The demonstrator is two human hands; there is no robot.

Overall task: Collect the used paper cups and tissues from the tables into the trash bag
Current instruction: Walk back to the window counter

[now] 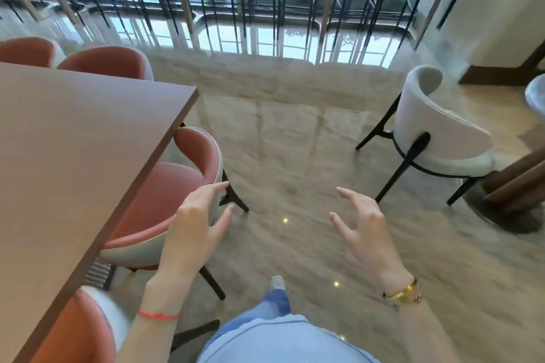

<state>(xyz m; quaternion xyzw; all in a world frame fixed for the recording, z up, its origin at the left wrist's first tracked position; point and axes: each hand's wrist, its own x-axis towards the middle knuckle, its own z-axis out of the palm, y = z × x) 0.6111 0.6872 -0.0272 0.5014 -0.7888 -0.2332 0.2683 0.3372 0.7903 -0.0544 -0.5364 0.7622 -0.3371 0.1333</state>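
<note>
My left hand point(196, 222) hovers with fingers spread above the back of a pink chair point(182, 183), holding nothing. My right hand point(364, 222) is held out over the shiny floor, fingers apart and empty, with a gold watch on its wrist. A brown wooden table point(73, 150) fills the left side; the part of its top that shows is bare. No paper cup, tissue or trash bag is in view.
Pink chairs point(109, 60) line the table's far side, and another point(76, 330) sits at the bottom left. A white chair point(442, 132) stands at the right beside a wooden table base point(516, 186). A black railing point(236, 18) runs across the back. My foot point(277, 283) is on the marble floor.
</note>
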